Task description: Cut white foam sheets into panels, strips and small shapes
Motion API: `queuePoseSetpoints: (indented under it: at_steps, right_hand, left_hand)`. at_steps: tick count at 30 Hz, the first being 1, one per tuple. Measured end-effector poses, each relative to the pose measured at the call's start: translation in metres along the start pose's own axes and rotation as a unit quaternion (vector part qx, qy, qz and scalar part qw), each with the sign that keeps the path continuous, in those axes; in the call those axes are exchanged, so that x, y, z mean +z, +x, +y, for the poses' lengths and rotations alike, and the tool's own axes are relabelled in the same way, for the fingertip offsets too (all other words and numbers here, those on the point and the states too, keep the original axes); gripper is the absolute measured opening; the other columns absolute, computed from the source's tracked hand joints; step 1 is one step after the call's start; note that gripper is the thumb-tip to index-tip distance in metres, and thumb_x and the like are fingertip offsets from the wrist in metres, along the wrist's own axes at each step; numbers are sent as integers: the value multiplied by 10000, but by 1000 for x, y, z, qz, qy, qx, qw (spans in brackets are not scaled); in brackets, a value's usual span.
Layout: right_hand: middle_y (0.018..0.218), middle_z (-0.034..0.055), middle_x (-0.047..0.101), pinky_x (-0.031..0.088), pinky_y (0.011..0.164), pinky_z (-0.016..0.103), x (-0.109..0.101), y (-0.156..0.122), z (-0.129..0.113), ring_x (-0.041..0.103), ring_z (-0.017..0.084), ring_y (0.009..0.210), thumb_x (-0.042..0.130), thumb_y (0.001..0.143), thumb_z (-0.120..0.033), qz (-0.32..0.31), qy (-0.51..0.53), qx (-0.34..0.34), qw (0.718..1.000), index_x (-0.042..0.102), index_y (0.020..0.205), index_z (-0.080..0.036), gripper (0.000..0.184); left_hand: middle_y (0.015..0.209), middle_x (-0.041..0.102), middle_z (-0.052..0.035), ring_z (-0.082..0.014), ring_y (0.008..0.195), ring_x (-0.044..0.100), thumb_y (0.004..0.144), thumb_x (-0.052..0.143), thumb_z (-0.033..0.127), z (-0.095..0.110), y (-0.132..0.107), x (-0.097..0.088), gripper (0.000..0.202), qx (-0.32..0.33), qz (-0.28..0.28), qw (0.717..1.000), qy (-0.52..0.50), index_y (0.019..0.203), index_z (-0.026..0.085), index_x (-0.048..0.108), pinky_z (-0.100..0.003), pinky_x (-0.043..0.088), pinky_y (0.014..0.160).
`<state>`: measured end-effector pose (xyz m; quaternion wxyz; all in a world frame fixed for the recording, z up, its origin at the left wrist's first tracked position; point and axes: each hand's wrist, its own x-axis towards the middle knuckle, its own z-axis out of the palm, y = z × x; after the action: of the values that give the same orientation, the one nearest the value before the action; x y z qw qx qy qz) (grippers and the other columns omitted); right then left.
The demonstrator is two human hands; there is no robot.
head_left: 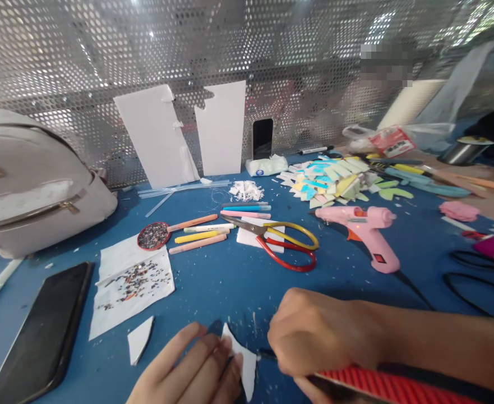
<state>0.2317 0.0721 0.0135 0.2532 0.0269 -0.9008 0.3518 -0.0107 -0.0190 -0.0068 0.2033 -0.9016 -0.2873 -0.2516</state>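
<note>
My left hand (196, 370) lies at the bottom edge with fingers pressed together on a small white foam piece (243, 362), holding it against the blue table (213, 280). My right hand (309, 334) is closed in a fist around a tool with a red ribbed handle (381, 387). The tool's dark tip touches the right edge of the white piece. A second cut white scrap (139, 339) lies just left of my left hand.
Red-and-yellow scissors (286, 244), a pink glue gun (366, 227), several coloured pens (213, 227), a lid of glitter (153, 235) and glitter-strewn paper (131, 283) lie mid-table. A black phone (40, 331) and grey bag (32, 185) sit left. Coloured foam pieces (331, 179) and white boards (221, 129) stand behind.
</note>
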Motion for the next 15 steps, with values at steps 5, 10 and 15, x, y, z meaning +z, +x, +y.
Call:
queuePoseSetpoints:
  at_steps: [5,10,15]
  right_hand:
    - [602,-57,449,335,446,198,11,-9,11,408,104,444,445,610,-136,116,-55,-64,990,332,806,-249,252]
    - [599,-60,439,310,446,203,12,-7,7,372,103,441,432,661,-118,127,-83,-38,988,416,870,-236,240]
    - [594,-68,441,341,468,207,16,-3,-9,412,101,444,463,727,-133,175,-96,58,978,439,885,-229,187]
  left_hand:
    - [887,748,9,-146,839,706,1010,554,204,-2,8,2,179,-33,9,998,-47,1017,159,728,-338,508,993]
    - [972,716,-51,-201,913,665,1018,526,278,-5,12,3,218,-62,-26,993,-99,1014,146,699,-369,517,912]
    - [917,700,-36,-197,836,619,973,575,211,-4,11,3,119,-76,-24,991,-109,956,150,677,-372,488,874]
